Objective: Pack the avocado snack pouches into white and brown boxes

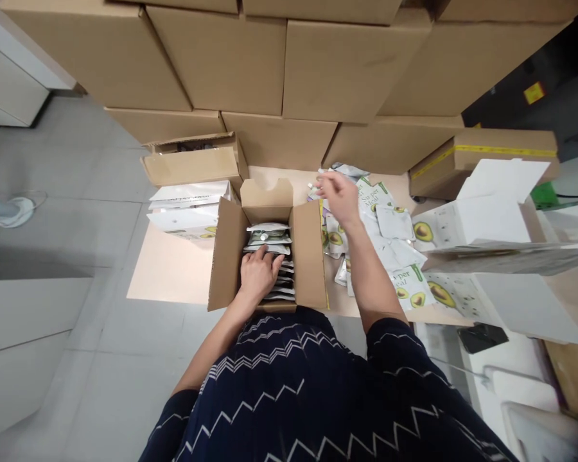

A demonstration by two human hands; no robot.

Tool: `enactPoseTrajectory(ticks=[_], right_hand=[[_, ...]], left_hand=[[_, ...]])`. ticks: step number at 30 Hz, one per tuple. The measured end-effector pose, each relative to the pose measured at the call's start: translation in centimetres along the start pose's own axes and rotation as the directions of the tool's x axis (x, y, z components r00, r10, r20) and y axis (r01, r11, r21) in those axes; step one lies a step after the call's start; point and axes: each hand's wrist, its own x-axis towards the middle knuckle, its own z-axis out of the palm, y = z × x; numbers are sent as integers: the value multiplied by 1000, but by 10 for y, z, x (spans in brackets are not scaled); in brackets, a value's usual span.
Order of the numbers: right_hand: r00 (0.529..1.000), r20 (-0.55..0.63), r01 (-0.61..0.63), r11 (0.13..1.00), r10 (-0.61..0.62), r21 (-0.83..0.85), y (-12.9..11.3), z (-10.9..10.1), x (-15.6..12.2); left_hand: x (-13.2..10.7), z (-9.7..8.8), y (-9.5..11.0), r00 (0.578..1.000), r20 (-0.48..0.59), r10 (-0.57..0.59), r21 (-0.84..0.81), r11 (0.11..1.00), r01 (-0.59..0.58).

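My left hand (260, 273) reaches into an open cardboard box (309, 256), its fingers spread and resting on the flat pouches (270, 239) packed upright in rows there. Some of those pouches lie hidden beneath the hand. To the right of the box, my right hand (340, 196) is over a loose pile of white and green pouches (395, 221) printed with avocados. Its fingers are loosely bent and apart, with no pouch visibly held in them.
White printed cartons (190, 212) and a smaller open brown box (192, 163) stand left of the packing box. Stacked cardboard boxes (279, 141) wall off the back. Open white avocado cartons (491, 221) and a yellow-taped box (486, 160) are on the right.
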Motion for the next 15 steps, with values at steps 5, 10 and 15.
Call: enactPoseTrajectory(ticks=[5, 10, 15], right_hand=[[801, 342, -186, 749, 490, -636, 99, -29, -47], [690, 437, -134, 695, 577, -706, 137, -11, -109], [795, 413, -108, 775, 444, -623, 134, -10, -123]], left_hand=[[1, 3, 0, 1000, -26, 9, -14, 1000, -9], [2, 6, 0, 998, -63, 27, -13, 1000, -28], [1, 5, 1, 997, -76, 31, -15, 999, -32]])
